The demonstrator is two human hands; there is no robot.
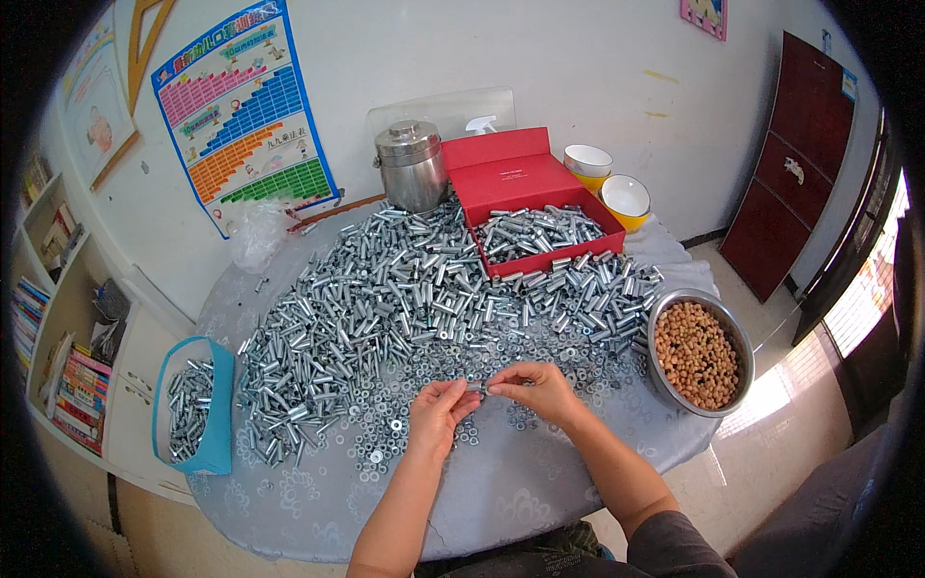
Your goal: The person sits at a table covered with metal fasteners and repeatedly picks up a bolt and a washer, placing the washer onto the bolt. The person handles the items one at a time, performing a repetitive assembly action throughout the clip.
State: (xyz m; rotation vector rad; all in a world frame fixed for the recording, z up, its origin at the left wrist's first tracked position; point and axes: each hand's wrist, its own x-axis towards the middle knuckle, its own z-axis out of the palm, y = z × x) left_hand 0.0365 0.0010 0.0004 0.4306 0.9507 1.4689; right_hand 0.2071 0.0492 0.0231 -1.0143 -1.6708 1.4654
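The left hand (440,407) and the right hand (536,390) met over the near part of the bench (540,482), which was spread with a pale grey, patterned cloth. Between them was a small silver metal piece (476,387), pinched by thumb and fingers of the left hand at one end and by the right fingertips at the other; its exact form was too small to tell.

Under and around the fingertips lay scattered small silver metal rings (385,424), reaching to the left of the left hand. Beyond both hands, and far out to the left, spread a heap of silver cylindrical metal fasteners (318,356). Straight ahead, behind part of that heap, an open red rectangular box (554,261) held more of them, its lid raised on the far side. Well to the left of the left hand stood a light-blue open basket (217,433), also containing silver fasteners. To the right of the right hand, near the bench's edge, sat a round stainless-steel bowl (746,385) full of small, roundish tan pieces (696,352). Farthest ahead, a lidded steel canister (409,178) stood left of the box.
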